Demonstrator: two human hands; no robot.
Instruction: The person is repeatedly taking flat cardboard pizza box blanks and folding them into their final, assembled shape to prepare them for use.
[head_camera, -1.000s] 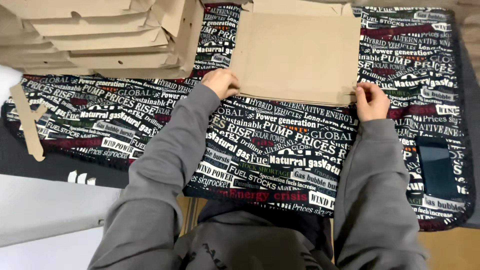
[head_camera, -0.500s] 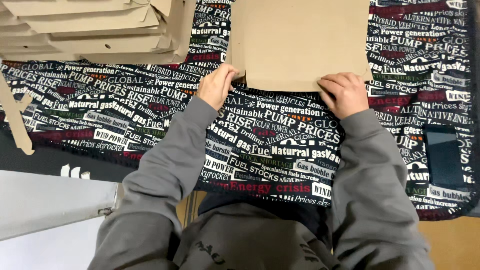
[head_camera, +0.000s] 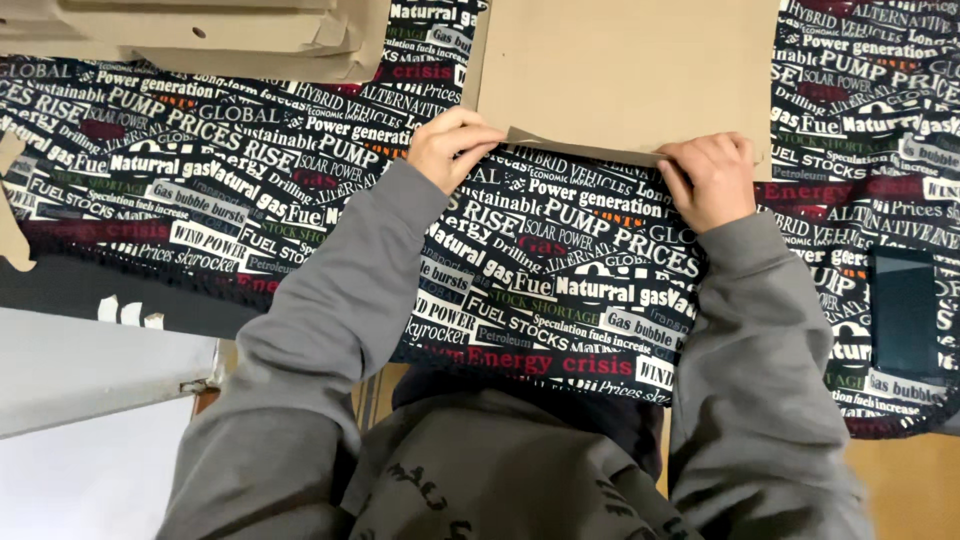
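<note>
A flat brown cardboard sheet (head_camera: 625, 70) lies on a table covered by a black cloth printed with white and red words (head_camera: 250, 190). My left hand (head_camera: 452, 148) pinches the sheet's near edge at its left end, fingers curled over a narrow flap (head_camera: 580, 148) that is lifted and folded up along that edge. My right hand (head_camera: 710, 180) grips the same flap at its right end. Grey sleeves cover both arms.
A stack of folded cardboard boxes (head_camera: 200, 35) sits at the far left. A loose cardboard strip (head_camera: 12, 215) lies at the left edge. A dark phone (head_camera: 903, 312) rests on the cloth to the right. A white surface (head_camera: 90, 400) is at the lower left.
Both hands came closer together along the sheet's near edge, and the edge flap that lay flat is now lifted and folded. The view has shifted nearer to the sheet.
</note>
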